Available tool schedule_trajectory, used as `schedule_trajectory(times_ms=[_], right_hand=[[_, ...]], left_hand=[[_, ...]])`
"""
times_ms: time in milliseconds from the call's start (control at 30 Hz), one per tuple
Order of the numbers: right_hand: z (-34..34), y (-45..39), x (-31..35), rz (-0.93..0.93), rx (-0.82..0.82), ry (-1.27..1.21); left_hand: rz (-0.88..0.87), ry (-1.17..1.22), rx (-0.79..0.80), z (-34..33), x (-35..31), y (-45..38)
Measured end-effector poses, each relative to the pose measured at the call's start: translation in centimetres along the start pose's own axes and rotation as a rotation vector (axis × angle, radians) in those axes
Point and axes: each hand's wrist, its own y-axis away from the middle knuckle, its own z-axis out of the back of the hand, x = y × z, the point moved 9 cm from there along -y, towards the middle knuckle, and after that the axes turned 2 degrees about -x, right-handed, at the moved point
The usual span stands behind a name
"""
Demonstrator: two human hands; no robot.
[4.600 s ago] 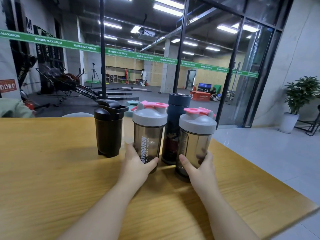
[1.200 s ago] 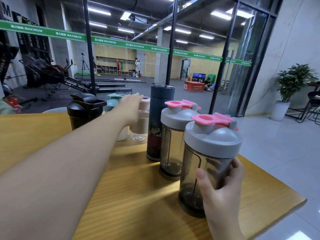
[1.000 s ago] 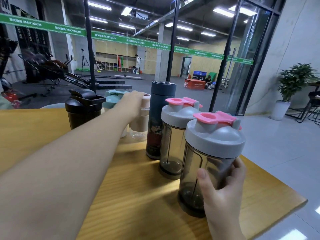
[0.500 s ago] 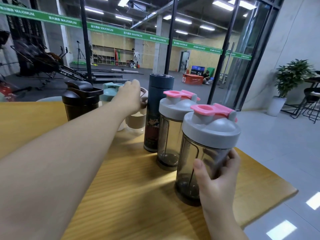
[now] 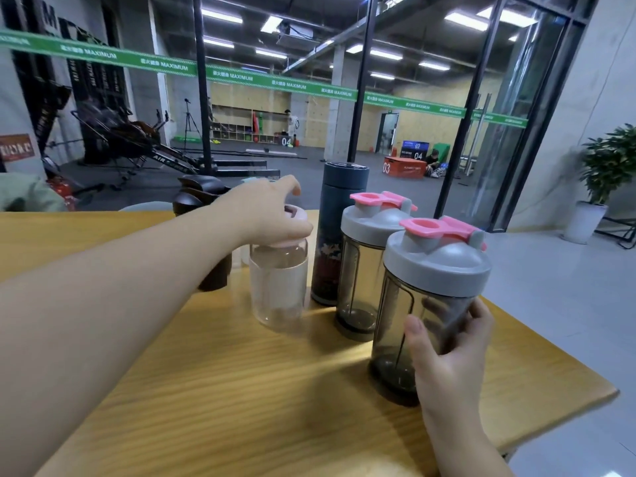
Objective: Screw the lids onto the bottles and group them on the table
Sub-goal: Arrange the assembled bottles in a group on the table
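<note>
On the wooden bench point(image 5: 206, 390), five bottles are standing: the left hand point(image 5: 265, 211) is gripping the clear bottle's point(image 5: 278, 287) pink lid point(image 5: 292, 232) at twelve o'clock; the right hand point(image 5: 447, 356) is clasping one of two grey-lidded shakers point(image 5: 433, 304) at three o'clock.

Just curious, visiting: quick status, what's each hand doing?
Left hand grips clear bottle by its pink lid. Right hand holds nearest grey-lidded shaker. Nothing blocking.

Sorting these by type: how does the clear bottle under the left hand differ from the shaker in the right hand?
The clear bottle is colourless with a flat pale pink lid; the shaker is smoky grey with a domed grey lid and pink flip cap. The left hand grips the bottle's lid; the right hand grips the shaker's body. Both stand upright, capped.
</note>
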Motion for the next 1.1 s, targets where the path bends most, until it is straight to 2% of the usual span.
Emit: schedule_trajectory(times_ms=[167, 333, 467, 600, 700, 900, 1000, 1100], right_hand=[[0.0, 0.2, 0.0, -0.012, 0.015, 0.003], [-0.2, 0.3, 0.2, -0.027, 0.026, 0.006], [-0.2, 0.4, 0.1, -0.031, 0.041, 0.025], [-0.2, 0.4, 0.1, -0.045, 0.050, 0.030], [-0.2, 0.3, 0.0, -0.052, 0.049, 0.029], [-0.2, 0.4, 0.0, -0.037, 0.053, 0.031], [-0.3, 0.4, 0.0, -0.050, 0.060, 0.025], [-0.3, 0.4, 0.0, -0.054, 0.047, 0.011]], left_hand=[[-0.031, -0.186, 0.120, 0.4, -2.2, 2.5], [-0.022, -0.244, 0.101, 0.7, -3.7, 3.5], [0.043, -0.249, 0.176, 0.4, -3.8, 3.5], [0.136, -0.136, 0.246, 0.5, -3.5, 4.1], [0.237, 0.036, 0.291, 0.9, -2.8, 5.0], [0.388, 0.574, 0.330, 0.1, -1.2, 6.2], [0.328, 0.733, 0.349, -0.9, -0.3, 7.4], [0.224, 0.745, 0.165, -2.1, 0.7, 8.4]])
